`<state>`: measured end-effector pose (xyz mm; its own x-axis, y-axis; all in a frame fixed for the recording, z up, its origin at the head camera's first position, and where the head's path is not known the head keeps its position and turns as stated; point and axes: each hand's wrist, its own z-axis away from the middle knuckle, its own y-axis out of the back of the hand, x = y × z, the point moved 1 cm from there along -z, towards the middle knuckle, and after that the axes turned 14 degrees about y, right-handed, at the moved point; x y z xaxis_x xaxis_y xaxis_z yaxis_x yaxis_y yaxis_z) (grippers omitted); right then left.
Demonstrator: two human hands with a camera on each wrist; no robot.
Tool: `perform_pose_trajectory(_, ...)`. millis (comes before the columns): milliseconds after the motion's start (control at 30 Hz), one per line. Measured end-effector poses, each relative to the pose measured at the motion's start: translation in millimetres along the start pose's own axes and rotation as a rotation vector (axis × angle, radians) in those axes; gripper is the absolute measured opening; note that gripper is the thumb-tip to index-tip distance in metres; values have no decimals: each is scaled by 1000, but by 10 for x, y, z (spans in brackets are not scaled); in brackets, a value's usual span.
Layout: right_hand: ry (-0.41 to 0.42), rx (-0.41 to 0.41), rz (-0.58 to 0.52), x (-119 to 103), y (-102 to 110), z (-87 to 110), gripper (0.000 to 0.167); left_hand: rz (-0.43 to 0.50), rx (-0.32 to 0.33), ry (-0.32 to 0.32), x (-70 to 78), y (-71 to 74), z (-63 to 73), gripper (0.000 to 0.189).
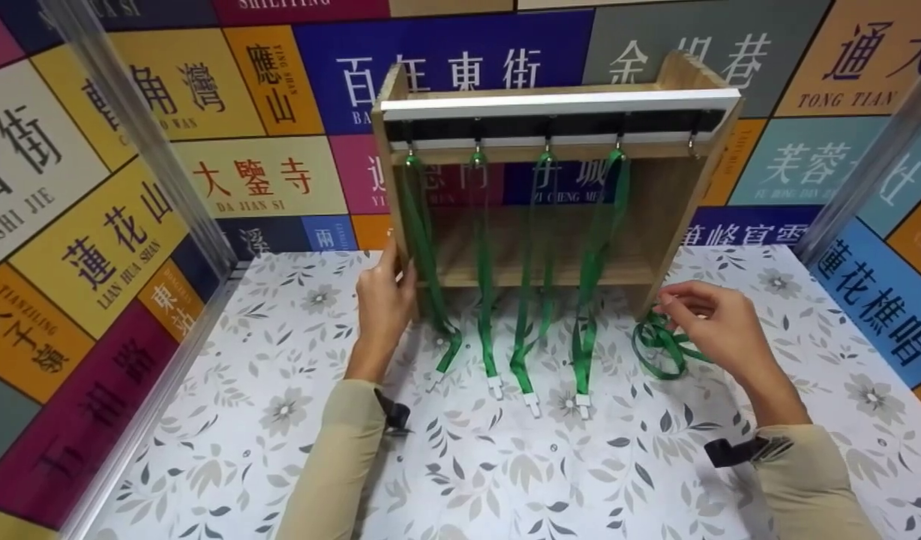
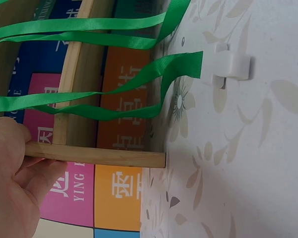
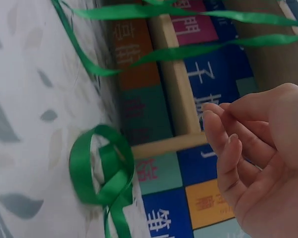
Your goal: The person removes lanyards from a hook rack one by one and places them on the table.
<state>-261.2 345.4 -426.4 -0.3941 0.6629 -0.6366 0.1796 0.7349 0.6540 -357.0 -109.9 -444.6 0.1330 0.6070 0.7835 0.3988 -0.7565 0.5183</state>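
Note:
A wooden rack (image 1: 535,281) stands tilted on the table in the head view, with green lanyards (image 1: 592,262) hanging from metal hooks along its top bar. White plastic clips (image 1: 583,405) end these lanyards. My left hand (image 1: 384,304) grips the rack's left side panel (image 2: 104,154), thumb on one face and fingers on the other. By the lower right side of the rack, my right hand (image 1: 719,322) has loosely bent fingers with nothing showing between them. A coiled green lanyard (image 3: 81,166) lies on the table just below its fingertips.
The rightmost hook (image 1: 694,144) on the bar carries no lanyard. A table cover (image 1: 280,450) with grey leaves and flowers lies under everything. Behind the rack is a wall (image 1: 460,67) of coloured sign panels, with clear corner posts (image 1: 123,97) at its sides.

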Motion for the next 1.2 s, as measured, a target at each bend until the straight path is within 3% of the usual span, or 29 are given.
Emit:
perform_pose_trajectory(133,75,43,-7,-156,-58,-31,30,-5,18,-6,-12,0,-3,51)
perform_pose_trajectory(367,109,113,2,-391,-156,-76,30,-15,16,9,-29,-41,23,52)
perform_pose_trajectory(667,200,321,-34,-782,-177,-480,27,-6,29,1,-36,-52,16,50)
perform_pose_trajectory(900,206,416,-39,-1072,-145,-798,44,-1,46,-22,-37,-45,8,46)
perform_pose_trajectory(1067,197,480,-65,-1181,-169,-914,55,-10,66,-36,-30,-32,5,46)
perform_pose_trajectory(1200,193,534,-56,-1252,-184,-974,55,-25,76,-47,-23,-22,0,49)
